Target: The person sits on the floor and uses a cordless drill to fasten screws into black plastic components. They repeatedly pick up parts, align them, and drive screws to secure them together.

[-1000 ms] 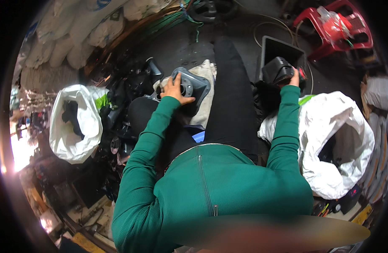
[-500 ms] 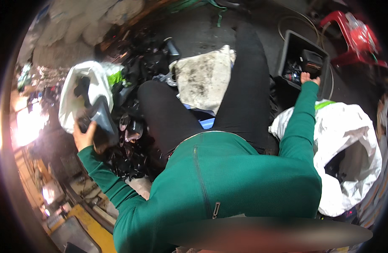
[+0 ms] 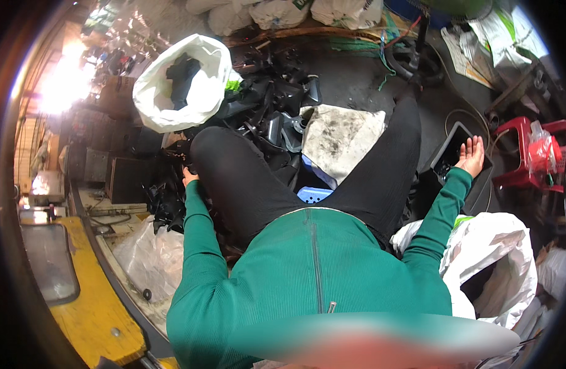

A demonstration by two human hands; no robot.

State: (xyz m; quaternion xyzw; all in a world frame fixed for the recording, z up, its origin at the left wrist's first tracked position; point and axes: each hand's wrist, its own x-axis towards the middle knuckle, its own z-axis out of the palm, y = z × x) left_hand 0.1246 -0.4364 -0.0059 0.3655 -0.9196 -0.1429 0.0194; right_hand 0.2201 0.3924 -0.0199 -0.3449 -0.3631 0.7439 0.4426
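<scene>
The right hand [image 3: 471, 155] lay open, palm up and fingers spread, holding nothing, just over the near rim of a black rectangular bin [image 3: 450, 147] that stood on the dark floor right of the person's right leg. Room around it was tight: a red plastic stool [image 3: 524, 161] crowded the bin's far side, a thin cable looped about it, and a large white sack [image 3: 498, 258] bulged just beneath the green sleeve. The left hand [image 3: 189, 176] reached down past the left knee into a heap of black plastic parts [image 3: 267, 107]; its fingers were sunk among the pieces, so I could not tell whether they gripped anything. The parts looked glossy, angular and tangled, piled between the legs and spilling out to the left. On the heap lay a stained white cloth [image 3: 341, 135], and beyond it an open white sack [image 3: 178, 83] held more dark pieces. Both arms stretched outward, elbows nearly straight, with a yellow platform [image 3: 80, 307] at the far left.
</scene>
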